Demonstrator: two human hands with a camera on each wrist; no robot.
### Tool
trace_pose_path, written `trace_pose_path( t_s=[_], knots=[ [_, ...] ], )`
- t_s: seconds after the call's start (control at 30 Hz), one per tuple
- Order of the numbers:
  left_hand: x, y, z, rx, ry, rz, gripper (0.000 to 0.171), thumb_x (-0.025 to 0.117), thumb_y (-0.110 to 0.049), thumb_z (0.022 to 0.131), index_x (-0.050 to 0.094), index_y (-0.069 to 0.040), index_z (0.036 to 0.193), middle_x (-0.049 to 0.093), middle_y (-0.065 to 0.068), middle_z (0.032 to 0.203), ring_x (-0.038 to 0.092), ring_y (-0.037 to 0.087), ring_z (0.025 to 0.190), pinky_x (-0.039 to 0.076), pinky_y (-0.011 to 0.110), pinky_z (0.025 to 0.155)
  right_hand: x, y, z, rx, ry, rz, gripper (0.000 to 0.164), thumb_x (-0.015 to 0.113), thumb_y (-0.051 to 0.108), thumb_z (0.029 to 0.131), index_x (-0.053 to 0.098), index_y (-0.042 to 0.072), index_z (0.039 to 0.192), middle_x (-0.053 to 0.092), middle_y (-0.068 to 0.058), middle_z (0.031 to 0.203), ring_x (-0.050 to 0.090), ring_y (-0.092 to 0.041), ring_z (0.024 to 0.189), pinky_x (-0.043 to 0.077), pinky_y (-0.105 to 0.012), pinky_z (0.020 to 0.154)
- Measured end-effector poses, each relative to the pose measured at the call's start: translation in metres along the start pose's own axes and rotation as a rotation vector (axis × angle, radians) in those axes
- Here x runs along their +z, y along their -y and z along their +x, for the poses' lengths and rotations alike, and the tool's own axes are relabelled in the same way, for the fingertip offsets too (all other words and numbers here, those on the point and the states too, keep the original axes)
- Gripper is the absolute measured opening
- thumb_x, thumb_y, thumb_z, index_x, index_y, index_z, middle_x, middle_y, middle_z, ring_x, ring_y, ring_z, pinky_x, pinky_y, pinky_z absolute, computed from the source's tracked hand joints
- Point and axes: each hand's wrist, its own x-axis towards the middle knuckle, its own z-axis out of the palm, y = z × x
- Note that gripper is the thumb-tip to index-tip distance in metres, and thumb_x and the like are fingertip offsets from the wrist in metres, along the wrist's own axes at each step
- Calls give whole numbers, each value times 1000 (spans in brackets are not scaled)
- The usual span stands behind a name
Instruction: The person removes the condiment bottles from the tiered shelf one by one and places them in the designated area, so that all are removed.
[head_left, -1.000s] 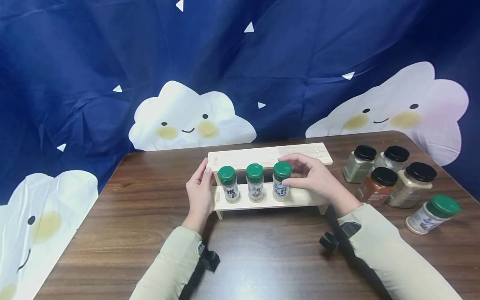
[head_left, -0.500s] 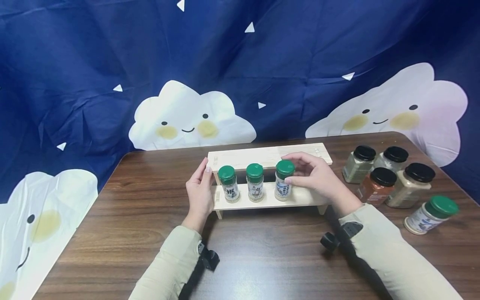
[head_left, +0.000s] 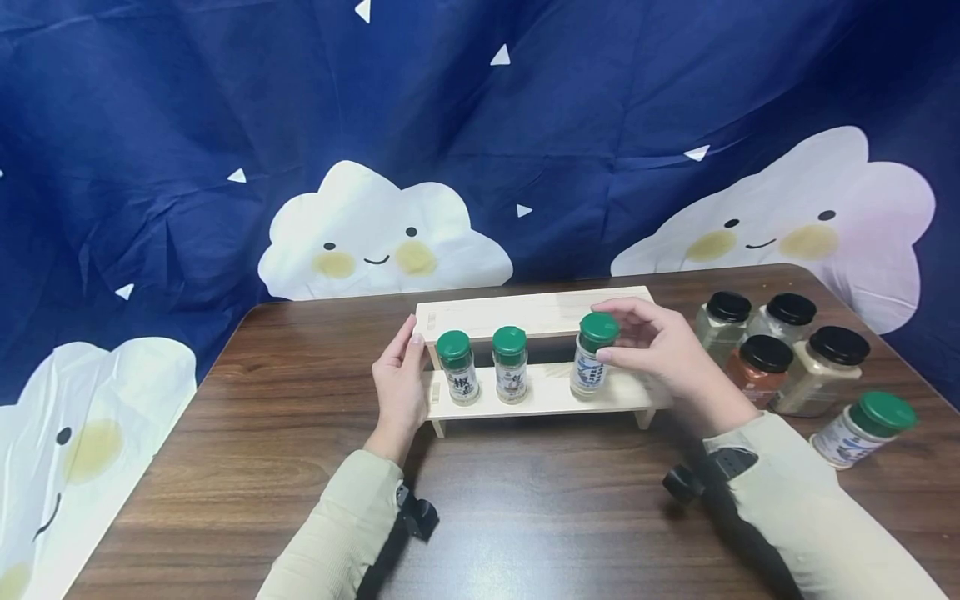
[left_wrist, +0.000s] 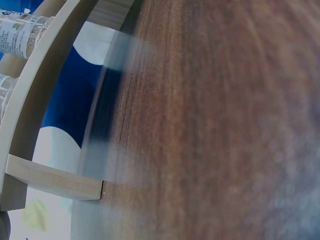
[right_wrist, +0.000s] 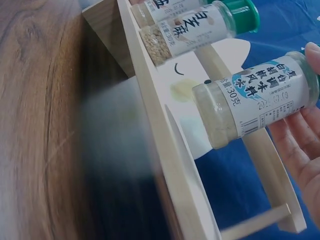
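Table (head_left: 225, 483): dark wood grain, pale glare at near edge. Blue cloth (head_left: 570, 125) hangs behind, printed with white triangles (head_left: 500, 57) and smiling, yellow-cheeked clouds (head_left: 375, 212). Black-lidded jars (head_left: 763, 354), four, clustered right, one reddish.

A dark brown wooden table (head_left: 285, 400) in front of you, with a deep-blue cloth (head_left: 585, 125) hung behind it.
You face a creased cloth that fills the view past the table's far edge and darkens toward your upper right, with small white triangles (head_left: 500, 56) scattered over it; you also see a middle cloud (head_left: 386, 196) and a larger right cloud (head_left: 885, 208), both white, smiling and yellow-cheeked, while a left cloud (head_left: 142, 383) shows beyond the table's left edge, and a pale glare (head_left: 517, 521) lies on the wood nearest you.
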Motion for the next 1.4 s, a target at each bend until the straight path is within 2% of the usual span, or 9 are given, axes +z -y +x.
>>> trace_pose_path(
  t_s=[0.13, 0.4, 0.53, 0.63, 0.77, 0.83, 0.97, 1.07, 1.4],
  knots=[
    [1, -1, 0, -6, -2, 5, 36, 46, 2, 93, 49, 5, 129, 51, 20, 131, 56, 16, 112, 49, 29, 95, -10, 3, -7, -11, -20, -33, 49, 69, -11, 74, 60, 10, 116, 67, 12, 102, 63, -3, 91, 53, -13, 79],
    [1, -1, -1, -6, -9, -1, 36, 47, 2, 93, 49, 5, 129, 51, 20, 131, 57, 15, 110, 49, 28, 94, -25, 5, -19, -35, -66, -83, 49, 67, -13, 74, 59, 5, 118, 68, 13, 101, 62, -2, 91, 52, -12, 78],
    [1, -1, -1, -10, -12, 0, 35, 47, 2, 93, 50, 5, 129, 52, 20, 130, 58, 15, 110, 49, 28, 94, -32, 3, -26, -47, -89, -45, 49, 66, -18, 72, 59, 1, 117, 68, 10, 99, 63, -4, 88, 53, -13, 76],
    [1, -2, -1, -12, -14, 0, 35, 47, 2, 93, 49, 6, 129, 52, 20, 130, 57, 16, 111, 49, 28, 94, -40, 3, -32, -52, -107, -74, 49, 65, -18, 71, 58, -1, 117, 68, 9, 98, 64, -4, 86, 53, -12, 75],
    [2, -2, -1, -15, -16, 3, 36, 47, 2, 93, 49, 6, 129, 51, 20, 131, 56, 17, 113, 49, 28, 94, -51, 2, -42, -29, -150, -194, 50, 67, -17, 72, 58, 0, 118, 67, 12, 98, 64, -2, 84, 52, -11, 71],
    [1, -2, -1, -15, -15, 3, 36, 47, 2, 93, 48, 7, 129, 51, 20, 131, 55, 18, 113, 49, 28, 94, -56, 2, -48, -5, -174, -219, 51, 67, -16, 72, 58, 2, 118, 66, 13, 98, 63, -2, 83, 53, -11, 67],
    [1, -1, 0, -12, -10, 1, 36, 47, 2, 93, 48, 7, 129, 51, 20, 131, 56, 18, 113, 49, 28, 95, -64, 3, -62, 43, -225, -194, 53, 67, -17, 72, 60, 7, 119, 67, 13, 96, 63, -2, 79, 53, -13, 59],
    [0, -1, 0, -10, -7, 0, 36, 47, 2, 93, 47, 7, 129, 51, 20, 131, 56, 18, 113, 49, 28, 94, -69, 2, -72, 51, -243, -89, 53, 64, -19, 72, 59, 5, 119, 68, 9, 96, 63, -3, 78, 53, -14, 59],
    [0, -1, 0, -10, -12, 10, 35, 47, 2, 94, 50, 5, 128, 51, 20, 131, 56, 18, 112, 49, 28, 94, -83, -7, -100, 14, -296, 47, 54, 60, -27, 70, 57, -3, 118, 69, 5, 98, 64, -3, 84, 52, -9, 72]
  ],
)
